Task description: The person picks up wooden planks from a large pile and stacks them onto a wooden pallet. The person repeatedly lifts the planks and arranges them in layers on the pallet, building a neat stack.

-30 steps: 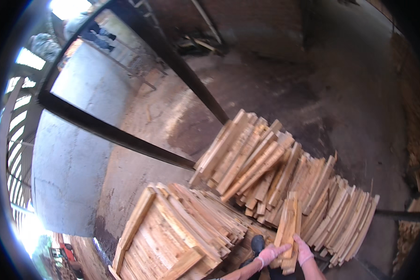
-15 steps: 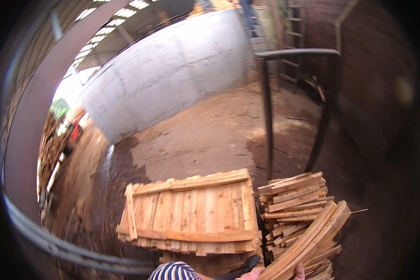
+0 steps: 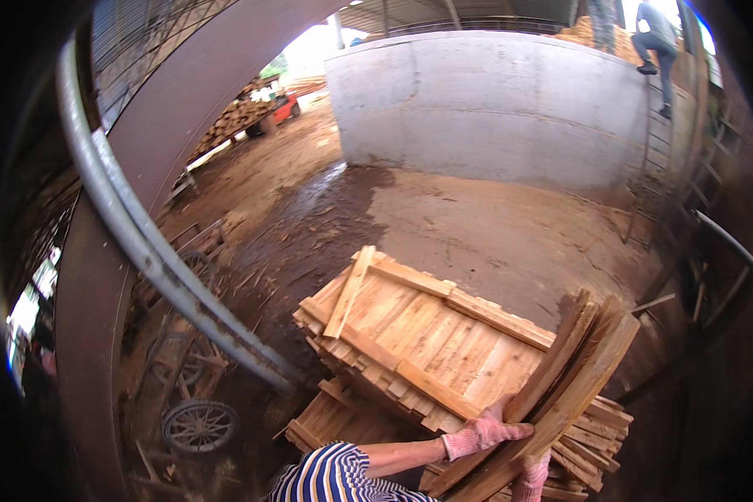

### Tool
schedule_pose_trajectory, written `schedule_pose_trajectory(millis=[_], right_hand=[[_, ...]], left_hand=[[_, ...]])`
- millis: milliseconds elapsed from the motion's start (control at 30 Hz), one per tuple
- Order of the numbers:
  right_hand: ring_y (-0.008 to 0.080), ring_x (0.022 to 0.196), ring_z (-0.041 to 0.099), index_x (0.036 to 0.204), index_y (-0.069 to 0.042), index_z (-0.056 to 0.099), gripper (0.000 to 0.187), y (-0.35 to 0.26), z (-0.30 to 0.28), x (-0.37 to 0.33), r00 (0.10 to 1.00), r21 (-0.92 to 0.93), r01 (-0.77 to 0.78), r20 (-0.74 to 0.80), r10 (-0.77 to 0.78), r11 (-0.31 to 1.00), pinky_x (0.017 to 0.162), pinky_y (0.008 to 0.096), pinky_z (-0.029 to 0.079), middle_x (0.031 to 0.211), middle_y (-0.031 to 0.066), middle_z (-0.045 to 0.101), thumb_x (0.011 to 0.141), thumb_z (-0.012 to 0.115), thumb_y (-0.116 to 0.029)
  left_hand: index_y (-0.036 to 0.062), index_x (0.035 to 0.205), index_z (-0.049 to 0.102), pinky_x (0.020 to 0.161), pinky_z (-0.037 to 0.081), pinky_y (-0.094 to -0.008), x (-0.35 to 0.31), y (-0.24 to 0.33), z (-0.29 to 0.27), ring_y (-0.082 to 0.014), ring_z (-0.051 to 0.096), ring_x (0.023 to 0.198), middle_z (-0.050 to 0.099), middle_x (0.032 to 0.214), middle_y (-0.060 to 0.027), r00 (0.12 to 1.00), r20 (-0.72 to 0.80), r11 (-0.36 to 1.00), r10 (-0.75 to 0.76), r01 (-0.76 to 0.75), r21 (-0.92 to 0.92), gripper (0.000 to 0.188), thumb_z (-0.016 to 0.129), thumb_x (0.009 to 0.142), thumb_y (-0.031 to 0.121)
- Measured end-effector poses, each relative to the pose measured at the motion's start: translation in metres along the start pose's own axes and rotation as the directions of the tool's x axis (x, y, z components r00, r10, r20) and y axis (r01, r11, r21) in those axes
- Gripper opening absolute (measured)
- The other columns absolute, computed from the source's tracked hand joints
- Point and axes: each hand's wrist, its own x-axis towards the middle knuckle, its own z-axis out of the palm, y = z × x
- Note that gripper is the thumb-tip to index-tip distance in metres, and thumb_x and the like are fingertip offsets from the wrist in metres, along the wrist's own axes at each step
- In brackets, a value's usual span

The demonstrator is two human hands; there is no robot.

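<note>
A bundle of long wooden slats [image 3: 590, 374] is held up at a slant in both my hands. My left hand [image 3: 480, 428], in a pink work glove, grips the bundle's left side with the thumb along it. Lower down, my right hand [image 3: 531, 477], gloved too, is closed around the near side; its fingers are partly hidden by the wood. Left of the bundle lies a stack of boards [image 3: 443, 335] with battens along its edges and one short batten [image 3: 350, 291] across its far left end. A pile of loose slats [image 3: 592, 439] sits below the bundle.
Grey metal pipes [image 3: 163, 268] and a brown steel beam [image 3: 176, 109] rise on the left, beside a spoked wheel [image 3: 199, 425]. A concrete wall [image 3: 494, 117] stands behind. A person [image 3: 657, 50] is on a ladder [image 3: 659, 138] at the far right. A bent metal bar [image 3: 726, 240] stands right.
My view has swung left. The slat bundle has come up off the pile in my hands and stands nearer the board stack. My left forearm and hand show more fully.
</note>
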Motion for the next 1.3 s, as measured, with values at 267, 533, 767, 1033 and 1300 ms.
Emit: schedule_pose_trajectory(millis=[267, 533, 767, 1033, 1300], right_hand=[[0.021, 0.114, 0.056, 0.153, -0.004, 0.033, 0.129, 0.029, 0.033, 0.098, 0.996, -0.3, 0.09, 0.036, -0.083, 0.95, 0.097, 0.0364, 0.049, 0.13, 0.005, 0.053, 0.051, 0.101, -0.046], [0.023, 0.11, 0.057, 0.149, -0.002, 0.038, 0.121, 0.061, 0.072, 0.212, 0.957, -0.591, 0.279, 0.109, -0.268, 0.757, 0.097, 0.0385, 0.049, 0.13, 0.0099, 0.055, 0.054, 0.1, -0.045], [0.0231, 0.108, 0.06, 0.149, -0.002, 0.039, 0.116, 0.137, 0.117, 0.295, 0.984, -0.77, 0.098, 0.17, 0.054, 0.631, 0.093, 0.0379, 0.052, 0.129, 0.0114, 0.058, 0.057, 0.1, -0.037], [0.0233, 0.106, 0.063, 0.15, -0.002, 0.037, 0.105, 0.206, 0.126, 0.368, 0.943, -0.638, -0.135, 0.153, 0.296, 0.758, 0.089, 0.0364, 0.055, 0.127, 0.0134, 0.061, 0.064, 0.095, -0.017], [0.0243, 0.116, 0.061, 0.16, -0.006, 0.021, 0.112, 0.224, 0.188, 0.346, 0.997, -0.406, -0.031, 0.049, 0.055, 0.913, 0.096, 0.036, 0.053, 0.137, 0.013, 0.056, 0.075, 0.089, -0.034]], left_hand=[[0.0061, 0.143, 0.038, 0.097, 0.052, -0.0347, 0.021, 0.097, -0.052, -0.0206, 0.059, 0.111, 0.057, 0.13, -0.012, 0.816, 0.123, 0.723, 0.565, -0.561, 0.403, 0.104, 0.095, 0.063, 0.04], [0.0093, 0.148, 0.033, 0.106, 0.05, -0.0392, 0.027, 0.257, -0.105, -0.0208, 0.05, 0.127, 0.053, 0.136, -0.0091, 0.779, 0.269, 0.717, 0.566, -0.627, 0.305, 0.123, 0.103, 0.047, 0.02], [0.0105, 0.138, 0.056, 0.105, 0.047, -0.0552, 0.096, 0.247, -0.238, -0.0328, 0.05, 0.131, 0.053, 0.146, -0.0095, 0.809, 0.566, 0.606, -0.161, 0.533, -0.59, 0.066, 0.066, 0.089, 0.054], [0.0095, 0.155, 0.032, 0.12, 0.038, -0.0371, 0.183, 0.181, -0.362, -0.0225, 0.048, 0.135, 0.047, 0.153, -0.0049, 0.932, 0.312, 0.983, 0.182, -0.173, -0.058, 0.118, 0.094, 0.061, 0.048], [0.0056, 0.159, 0.016, 0.107, 0.048, -0.0392, 0.1, 0.307, -0.324, -0.0326, 0.058, 0.128, 0.06, 0.136, -0.0227, 0.985, -0.168, 0.694, -0.027, 0.14, 0.706, 0.138, 0.091, 0.057, 0.059]])
